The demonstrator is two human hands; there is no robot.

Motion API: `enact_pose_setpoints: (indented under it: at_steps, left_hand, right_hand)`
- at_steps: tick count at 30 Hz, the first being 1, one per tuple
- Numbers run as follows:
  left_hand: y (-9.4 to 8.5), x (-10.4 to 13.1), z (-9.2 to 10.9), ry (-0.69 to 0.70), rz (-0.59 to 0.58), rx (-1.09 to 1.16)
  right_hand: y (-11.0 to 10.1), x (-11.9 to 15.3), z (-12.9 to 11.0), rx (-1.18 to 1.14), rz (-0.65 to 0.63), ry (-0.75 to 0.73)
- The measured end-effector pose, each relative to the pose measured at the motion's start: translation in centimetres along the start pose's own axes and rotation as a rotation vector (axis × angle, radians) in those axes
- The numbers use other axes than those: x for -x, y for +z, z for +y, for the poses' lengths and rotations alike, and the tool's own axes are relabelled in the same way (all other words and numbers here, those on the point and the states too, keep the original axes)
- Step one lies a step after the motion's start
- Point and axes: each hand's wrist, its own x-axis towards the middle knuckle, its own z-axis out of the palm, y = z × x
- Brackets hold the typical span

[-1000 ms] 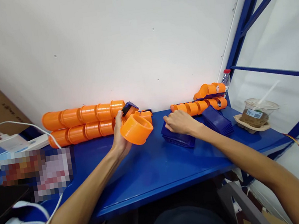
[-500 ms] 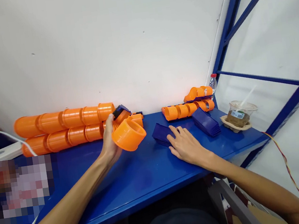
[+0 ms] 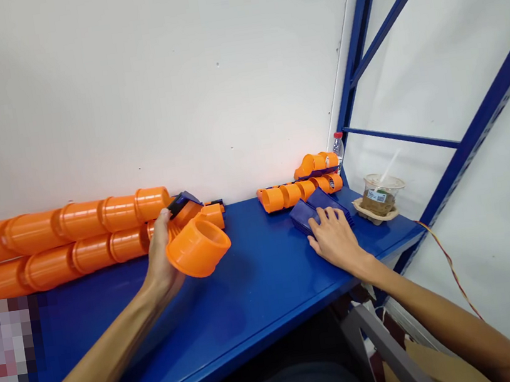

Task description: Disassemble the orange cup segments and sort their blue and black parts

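Our left hand [image 3: 158, 261] grasps one orange cup [image 3: 192, 250], held up over the table [image 3: 234, 311] a little left of the middle, tilted so that its open mouth faces up and to the right. Beside our thumb there is one dark blue piece [image 3: 184, 202]; we cannot tell whether it is joined to the cup. Just behind, near the wall, we see at least one more orange cylinder [image 3: 213, 216].

Our right hand [image 3: 335, 241] lies palm down, unclenched, its fingers spread over two stacks of flat dark blue plates, a nearer-left stack [image 3: 300, 213] and a farther-right stack [image 3: 320, 196], which stand close together; we cannot count the plates in either.

On our left, two rows of orange cups lie on their sides end to end along the wall: five show in the upper row [image 3: 81, 220], and four, with part of a fifth, in the lower row [image 3: 93, 258]. Behind the stacks we find two shorter groups of orange rings, about five in the front group [image 3: 290, 195] and about three in the rear group [image 3: 318, 163].

Toward the right end we have one red-capped bottle [image 3: 338, 143] and one clear drink cup [image 3: 379, 195] with one white straw [image 3: 390, 165], set in one cardboard carrier [image 3: 375, 214]. Beyond them rises a blue metal frame [image 3: 386, 27], with one red-and-yellow wire [image 3: 450, 268] hanging below.
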Motion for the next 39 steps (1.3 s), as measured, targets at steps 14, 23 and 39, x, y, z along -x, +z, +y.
enact_pose_setpoints:
  at_steps: [14,23,39]
  left_hand:
    - [-1.8,-2.2,-3.2,0.022,-0.117,-0.358]
    - [-2.0,-1.8,-4.3,-0.192,-0.225,-0.449]
    - [-2.5,-2.6,-5.8,-0.182,-0.705,-0.984]
  right_hand:
    - [-5.2,0.4,-4.7,-0.479,0.439,-0.369]
    - [-6.4,-6.9,-9.0,-0.439,0.331,-0.552]
    - [-10.0,-25.3,-11.8,-0.833,-0.110,-0.494]
